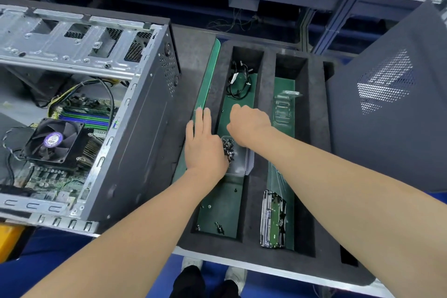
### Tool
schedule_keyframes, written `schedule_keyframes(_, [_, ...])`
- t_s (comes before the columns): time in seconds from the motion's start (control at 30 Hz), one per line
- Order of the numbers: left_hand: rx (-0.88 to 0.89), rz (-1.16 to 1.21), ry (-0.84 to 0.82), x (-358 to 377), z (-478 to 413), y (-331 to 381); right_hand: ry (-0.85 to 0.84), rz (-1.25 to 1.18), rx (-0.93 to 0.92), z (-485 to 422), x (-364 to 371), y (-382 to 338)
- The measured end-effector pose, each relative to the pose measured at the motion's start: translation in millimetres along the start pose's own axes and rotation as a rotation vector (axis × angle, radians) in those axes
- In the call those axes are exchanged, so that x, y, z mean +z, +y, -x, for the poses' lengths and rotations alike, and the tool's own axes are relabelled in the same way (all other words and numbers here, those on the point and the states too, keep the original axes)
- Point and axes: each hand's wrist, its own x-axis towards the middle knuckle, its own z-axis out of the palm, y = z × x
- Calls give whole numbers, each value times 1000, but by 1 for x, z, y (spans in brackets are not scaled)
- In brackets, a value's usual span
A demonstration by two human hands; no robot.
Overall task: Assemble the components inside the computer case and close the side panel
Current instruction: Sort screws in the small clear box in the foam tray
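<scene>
The open computer case lies on its side at the left of the dark surface, its cooling fan and motherboard exposed to you. The perforated side panel stands off the case, propped at the far right, well apart from it.

Between them sits a black foam tray with green-lined compartments. Your left hand rests flat on the tray's left wall, fingers straight, just beside a small clear box of screws. Your right hand hovers over the same compartment with fingers curled under; whether it holds anything cannot be told from here.

A bundle of black cables lies at the compartment's far end, and loose screws are scattered at its near end. The next compartment holds a hard drive on edge near you and a clear plastic pack farther off.

Beyond the surface, grey metal framing crosses a dim background. Below its near edge, a blue floor and your shoes show.
</scene>
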Motion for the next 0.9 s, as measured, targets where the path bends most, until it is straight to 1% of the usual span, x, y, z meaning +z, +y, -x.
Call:
schedule_keyframes(0.17, [-7,17,36,12,-4,-3,64,60,-15,-6,10,-8])
schedule_keyframes(0.37, [0,-55,20,11,-2,0,-44,-62,-21,-3,31,-10])
schedule_keyframes(0.47, [2,-100,-9,12,-2,1,-68,-66,-71,2,35,-5])
schedule_keyframes(0.53, [1,-102,-29,11,-2,1,-80,-126,-92,5,30,-1])
schedule_keyframes(0.63, [1,-44,-15,12,-1,-2,-40,-391,-65,7,13,9])
schedule_keyframes(0.7, [30,85,26,15,-1,-7,13,-562,-38,11,1,16])
schedule_keyframes(0.73, [40,207,62,14,-1,-10,32,-633,-28,12,-4,20])
schedule_keyframes(0.8, [-15,488,157,4,-1,-12,48,-850,-7,14,-13,23])
schedule_keyframes(0.9, [-141,892,356,-31,2,-8,13,-1393,32,19,-31,17])
